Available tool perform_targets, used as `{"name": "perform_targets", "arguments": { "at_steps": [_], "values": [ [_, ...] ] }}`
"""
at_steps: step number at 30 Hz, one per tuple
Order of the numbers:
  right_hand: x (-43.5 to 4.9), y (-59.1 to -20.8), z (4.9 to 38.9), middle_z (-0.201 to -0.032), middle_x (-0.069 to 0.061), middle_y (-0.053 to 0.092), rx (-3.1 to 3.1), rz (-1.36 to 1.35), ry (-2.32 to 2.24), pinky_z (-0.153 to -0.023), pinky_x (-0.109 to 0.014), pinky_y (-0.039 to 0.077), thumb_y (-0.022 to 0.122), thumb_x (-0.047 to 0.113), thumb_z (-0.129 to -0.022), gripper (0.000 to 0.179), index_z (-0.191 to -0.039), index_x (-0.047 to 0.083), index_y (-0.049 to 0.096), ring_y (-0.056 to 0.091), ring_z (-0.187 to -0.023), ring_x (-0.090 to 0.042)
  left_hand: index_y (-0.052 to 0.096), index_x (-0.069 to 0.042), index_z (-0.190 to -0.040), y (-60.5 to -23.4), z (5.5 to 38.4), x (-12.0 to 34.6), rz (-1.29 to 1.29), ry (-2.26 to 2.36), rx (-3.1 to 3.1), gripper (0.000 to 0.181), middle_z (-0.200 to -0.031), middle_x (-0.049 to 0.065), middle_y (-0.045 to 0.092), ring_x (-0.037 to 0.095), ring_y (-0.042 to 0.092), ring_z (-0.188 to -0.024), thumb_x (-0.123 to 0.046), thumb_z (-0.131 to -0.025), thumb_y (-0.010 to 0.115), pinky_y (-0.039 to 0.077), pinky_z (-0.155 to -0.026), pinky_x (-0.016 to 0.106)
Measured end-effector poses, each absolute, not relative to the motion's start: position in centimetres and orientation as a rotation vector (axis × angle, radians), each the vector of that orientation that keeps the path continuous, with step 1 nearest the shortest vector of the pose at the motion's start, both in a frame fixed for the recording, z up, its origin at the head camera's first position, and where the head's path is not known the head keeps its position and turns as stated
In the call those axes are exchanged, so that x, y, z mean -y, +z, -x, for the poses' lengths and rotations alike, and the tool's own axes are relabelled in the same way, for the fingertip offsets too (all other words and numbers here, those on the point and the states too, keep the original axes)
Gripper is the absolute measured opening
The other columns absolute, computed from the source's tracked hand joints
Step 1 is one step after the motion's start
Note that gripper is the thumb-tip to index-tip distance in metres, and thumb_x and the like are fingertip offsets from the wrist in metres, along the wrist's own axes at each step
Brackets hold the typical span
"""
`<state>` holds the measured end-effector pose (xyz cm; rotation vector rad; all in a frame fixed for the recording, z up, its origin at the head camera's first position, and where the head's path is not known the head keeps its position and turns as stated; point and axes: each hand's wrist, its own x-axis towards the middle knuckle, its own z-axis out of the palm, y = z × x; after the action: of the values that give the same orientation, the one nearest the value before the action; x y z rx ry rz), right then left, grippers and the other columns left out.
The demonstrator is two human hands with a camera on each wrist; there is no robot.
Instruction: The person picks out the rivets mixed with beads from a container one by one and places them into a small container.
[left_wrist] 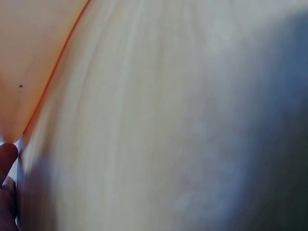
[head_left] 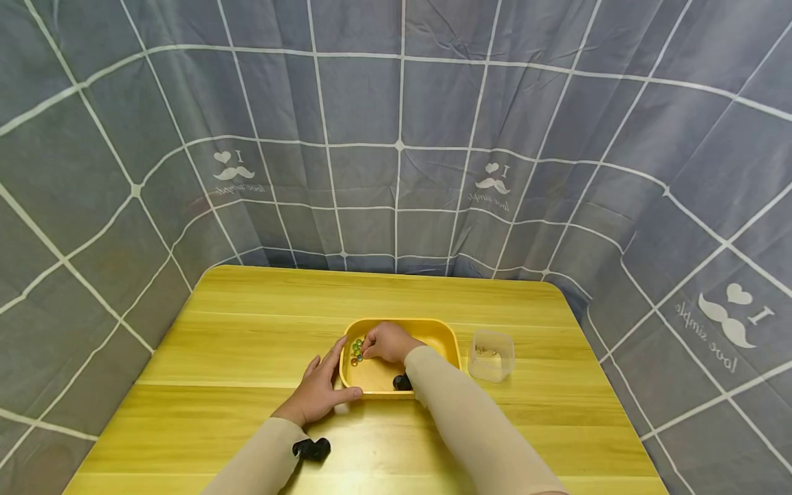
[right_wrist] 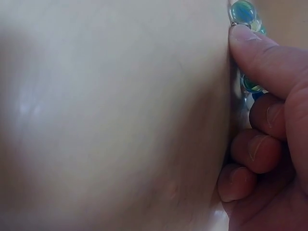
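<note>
"In front of you, on a yellow wood-grain surface (head_left: 247,357), your right hand (head_left: 390,342) reaches down into a yellow tray (head_left: 374,378) holding small glass marbles (head_left: 357,345). Where do the marbles lie?"

"Inside the tray, gathered near its left end: green, blue and orange ones close together, with your right fingertips beside them."

"Are your right fingers grasping one?"

"They are curled, the thumb reaching forward. Seen from your right wrist, blue-green marbles show just past the thumb's tip and between thumb and index finger; whether you are pinching one, we cannot tell."

"And your left hand (head_left: 318,388)?"

"At the tray's left end, its fingers extended and released, set against the left wall, while your thumb points along the near rim. From your left wrist, the tray's edge shows beside a fingertip, and much of the rest is blurred."

"What stands to the right?"

"Just beside the tray, a clear plastic container (head_left: 491,371) with contents too small to make out."

"And around you?"

"Beige sleeves (head_left: 489,426) cover your forearms, a black device (head_left: 311,449) sits at your left cuff, and a grey curtain (head_left: 365,103) with white grid lines, hearts and moustaches hangs beyond the surface."
</note>
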<state>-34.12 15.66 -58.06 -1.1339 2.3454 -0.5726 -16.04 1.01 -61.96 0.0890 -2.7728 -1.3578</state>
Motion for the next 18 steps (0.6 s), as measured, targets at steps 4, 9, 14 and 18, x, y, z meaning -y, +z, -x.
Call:
{"name": "perform_targets", "arguments": {
  "at_steps": [4,9,14,18],
  "values": [
    [-15.74,-58.1,33.97,-0.09,0.012,0.077,-2.347,1.134,-0.573,-0.073,-0.019,0.05,0.08,0.022,-0.095,0.008,-0.089,0.022,0.084,0.058,-0.075,-0.003,0.006,-0.023,-0.172,-61.92,15.89,-1.13,-0.09,-1.366,2.77,0.112,-0.172,0.017,0.031,0.041,0.036,-0.157,-0.049,-0.092,0.079,0.0,-0.13,0.065],
    [-15.75,-58.2,33.73,-0.09,0.011,0.077,-2.342,1.143,-0.585,-0.072,-0.018,0.049,0.08,0.021,-0.095,0.008,-0.089,0.021,0.084,0.057,-0.074,-0.002,0.007,-0.023,-0.172,-62.06,15.69,-1.04,-0.092,-1.355,2.775,0.111,-0.172,0.018,0.03,0.041,0.036,-0.157,-0.049,-0.091,0.079,0.0,-0.13,0.065],
    [-15.74,-58.47,33.63,-0.088,0.012,0.077,-2.339,1.142,-0.599,-0.07,-0.017,0.047,0.08,0.021,-0.095,0.008,-0.088,0.021,0.084,0.056,-0.071,-0.003,0.006,-0.023,-0.172,-62.13,15.58,-0.98,-0.091,-1.361,2.779,0.111,-0.172,0.018,0.03,0.041,0.035,-0.157,-0.049,-0.092,0.079,0.0,-0.13,0.065],
    [-15.75,-58.65,33.5,-0.086,0.012,0.076,-2.343,1.132,-0.612,-0.068,-0.017,0.047,0.08,0.021,-0.094,0.008,-0.087,0.021,0.084,0.055,-0.071,-0.004,0.007,-0.023,-0.172,-62.15,15.51,-0.97,-0.096,-1.356,2.783,0.111,-0.172,0.018,0.03,0.042,0.035,-0.157,-0.049,-0.092,0.079,0.0,-0.131,0.064]
  ]
}}
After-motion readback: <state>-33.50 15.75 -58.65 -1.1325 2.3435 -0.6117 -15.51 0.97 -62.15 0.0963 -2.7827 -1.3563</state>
